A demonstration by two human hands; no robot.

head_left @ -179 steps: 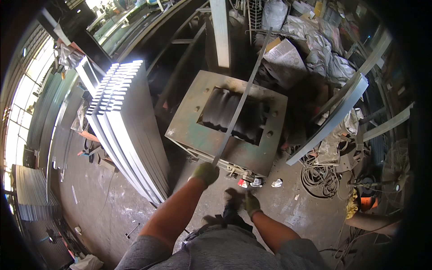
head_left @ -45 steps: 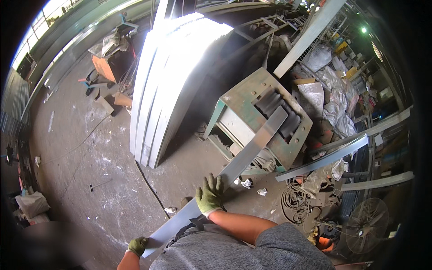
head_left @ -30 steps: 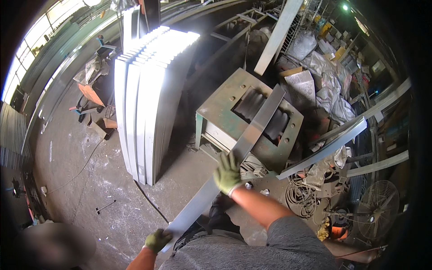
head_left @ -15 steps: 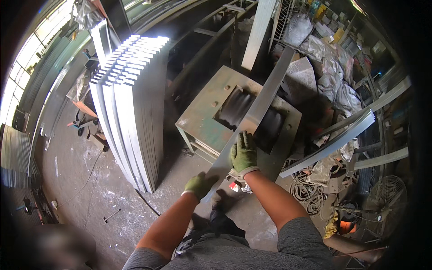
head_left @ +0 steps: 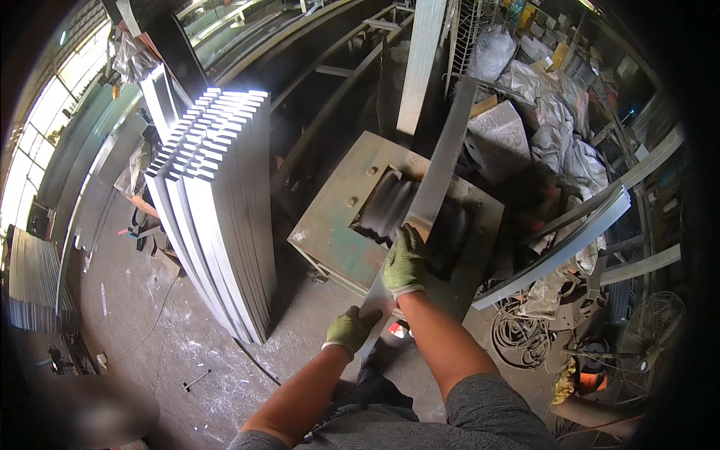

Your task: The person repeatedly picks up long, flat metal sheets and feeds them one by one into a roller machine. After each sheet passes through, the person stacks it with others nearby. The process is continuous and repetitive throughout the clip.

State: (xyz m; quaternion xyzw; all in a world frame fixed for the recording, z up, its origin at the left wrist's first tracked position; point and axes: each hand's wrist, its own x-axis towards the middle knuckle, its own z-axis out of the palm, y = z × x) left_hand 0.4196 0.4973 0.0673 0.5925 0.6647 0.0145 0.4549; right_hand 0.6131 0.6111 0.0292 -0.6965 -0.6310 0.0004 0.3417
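Observation:
A long, flat grey metal bar (head_left: 444,166) slants across a worn metal machine (head_left: 330,232) with dark grooved rollers (head_left: 388,206) in its top opening. My left hand (head_left: 352,330), in a green work glove, is closed around the bar's near end. Further up, my right hand (head_left: 405,261), gloved alike, grips the bar beside the machine's near edge, its fingers lying over the metal. The bar's underside and my thumbs are mostly hidden.
A tall stack of shiny metal profiles (head_left: 225,232) stands left of the machine. An upright pale beam (head_left: 421,67) rises behind it. To the right are curved metal strips (head_left: 562,251), coiled cable (head_left: 517,335), plastic sacks (head_left: 559,127) and a fan (head_left: 660,322).
Both hands still hold the bar. My left hand has shifted right and slightly down, and my right hand's fingers look more curled. The view has tilted, so the surroundings sit lower.

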